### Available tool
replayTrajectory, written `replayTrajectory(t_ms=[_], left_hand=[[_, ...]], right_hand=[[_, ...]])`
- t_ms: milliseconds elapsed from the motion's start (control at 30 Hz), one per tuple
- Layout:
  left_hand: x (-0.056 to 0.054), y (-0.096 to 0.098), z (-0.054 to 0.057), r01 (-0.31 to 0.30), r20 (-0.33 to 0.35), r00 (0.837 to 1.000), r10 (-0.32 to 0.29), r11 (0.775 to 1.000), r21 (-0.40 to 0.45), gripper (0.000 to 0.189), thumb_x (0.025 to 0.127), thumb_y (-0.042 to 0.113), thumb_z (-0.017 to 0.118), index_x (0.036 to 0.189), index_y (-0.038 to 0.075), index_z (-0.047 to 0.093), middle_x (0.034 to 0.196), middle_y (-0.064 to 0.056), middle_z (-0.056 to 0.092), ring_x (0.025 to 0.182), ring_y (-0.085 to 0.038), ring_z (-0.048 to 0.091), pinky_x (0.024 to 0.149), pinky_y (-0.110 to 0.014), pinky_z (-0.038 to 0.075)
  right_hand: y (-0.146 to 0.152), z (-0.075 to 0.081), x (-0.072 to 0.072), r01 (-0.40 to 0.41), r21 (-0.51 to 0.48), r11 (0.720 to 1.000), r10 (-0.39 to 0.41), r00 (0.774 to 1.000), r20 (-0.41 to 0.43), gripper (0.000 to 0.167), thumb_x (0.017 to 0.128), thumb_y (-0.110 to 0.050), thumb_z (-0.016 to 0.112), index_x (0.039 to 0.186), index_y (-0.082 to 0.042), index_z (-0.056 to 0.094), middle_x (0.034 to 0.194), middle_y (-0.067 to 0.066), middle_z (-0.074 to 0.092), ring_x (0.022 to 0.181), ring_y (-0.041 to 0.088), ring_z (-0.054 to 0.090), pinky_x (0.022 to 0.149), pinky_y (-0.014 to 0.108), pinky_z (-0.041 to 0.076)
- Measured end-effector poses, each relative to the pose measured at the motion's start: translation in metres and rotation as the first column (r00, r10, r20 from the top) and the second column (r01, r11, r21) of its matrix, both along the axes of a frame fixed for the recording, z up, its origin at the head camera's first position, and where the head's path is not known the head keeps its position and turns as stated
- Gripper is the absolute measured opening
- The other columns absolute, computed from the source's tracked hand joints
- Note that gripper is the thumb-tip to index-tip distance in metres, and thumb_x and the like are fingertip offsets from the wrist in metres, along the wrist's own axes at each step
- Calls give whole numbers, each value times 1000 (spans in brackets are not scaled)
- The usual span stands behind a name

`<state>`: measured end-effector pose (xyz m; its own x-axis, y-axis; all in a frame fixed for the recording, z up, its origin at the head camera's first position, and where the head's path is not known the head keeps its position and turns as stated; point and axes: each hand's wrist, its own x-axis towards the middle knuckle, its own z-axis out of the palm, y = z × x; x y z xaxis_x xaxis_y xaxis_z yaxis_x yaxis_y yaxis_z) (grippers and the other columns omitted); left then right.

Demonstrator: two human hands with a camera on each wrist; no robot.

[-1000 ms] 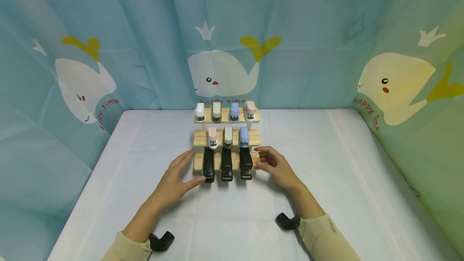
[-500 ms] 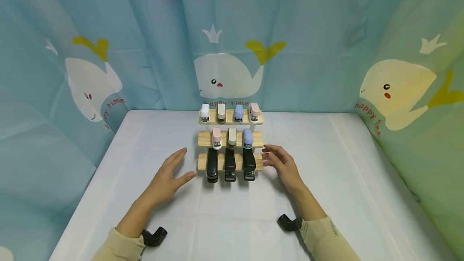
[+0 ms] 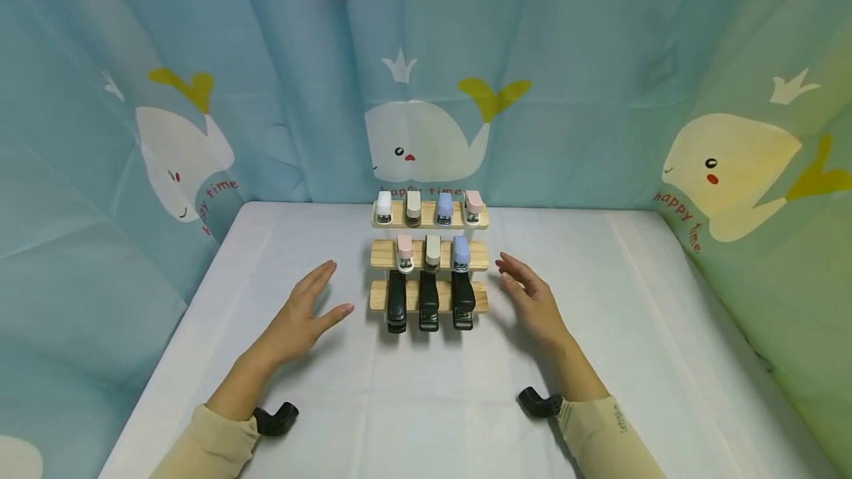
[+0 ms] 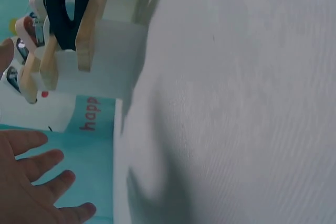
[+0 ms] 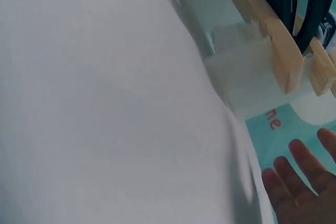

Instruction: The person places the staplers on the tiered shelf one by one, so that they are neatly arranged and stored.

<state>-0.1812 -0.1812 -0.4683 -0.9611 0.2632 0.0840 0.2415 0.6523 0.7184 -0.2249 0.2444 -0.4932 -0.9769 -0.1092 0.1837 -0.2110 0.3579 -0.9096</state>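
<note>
A three-tier wooden display rack (image 3: 379,296) stands at the middle of the table. Three black staplers (image 3: 429,303) lie across its lowest tier. The middle tier bears a pink mini stapler (image 3: 404,248), a beige one (image 3: 433,250) and a blue one (image 3: 461,251). On the top tier sit a white stapler (image 3: 384,205), a beige, a blue and a pink one. My left hand (image 3: 296,324) hovers left of the rack, fingers spread and holding nothing. To the rack's right is my right hand (image 3: 535,305), its fingers relaxed and apart from the rack.
A white cloth covers the table (image 3: 426,405). Behind and at both sides hangs a blue-green curtain (image 3: 566,131) printed with whales. Black wrist devices (image 3: 276,420) project from both sleeves.
Both hands have drawn outward, away from the rack's sides, and the right fingers have come off its lowest tier. The head view has shifted slightly; the staplers keep their places.
</note>
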Motion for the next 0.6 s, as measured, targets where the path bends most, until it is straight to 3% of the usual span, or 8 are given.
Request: replayTrajectory(t_ms=[100,200,267,400,600], left_hand=[[-5,-2,0,12,-7,1000,-12,1000,-18,88,100,50,65,167,14,21,173,-13,18,159,-41,17,123,-68,23],[-10,-3,0,20,-12,1000,-21,999,-44,87,101,51,64,167,16,19,174,-12,16,159,-41,15,123,-68,24],[-13,-4,0,24,-13,1000,-25,998,-64,87,101,52,63,167,17,19,174,-12,15,160,-41,14,123,-69,24],[-19,-8,2,28,-21,999,-30,996,-88,87,101,54,62,167,16,18,174,-13,15,160,-41,12,123,-69,23],[-24,-14,5,30,-21,999,-32,995,-95,87,102,54,60,167,14,18,174,-13,13,160,-42,10,122,-71,21]], right_hand=[[1,12,1,-11,43,999,11,1000,9,49,110,-19,52,156,-4,43,153,23,53,142,39,49,118,48,39],[1,25,3,-16,67,998,15,1000,10,49,110,-15,51,157,-2,41,154,27,49,143,45,46,118,62,36],[4,25,1,-16,78,997,15,1000,9,50,110,-18,51,157,-3,41,155,26,49,144,44,46,118,61,36],[14,10,-12,-22,90,996,22,1000,5,54,111,-26,51,160,-7,38,158,22,47,146,40,44,118,58,37],[14,20,-18,-52,119,991,48,998,39,58,110,-31,52,161,-9,35,161,21,43,150,42,38,121,61,33]])
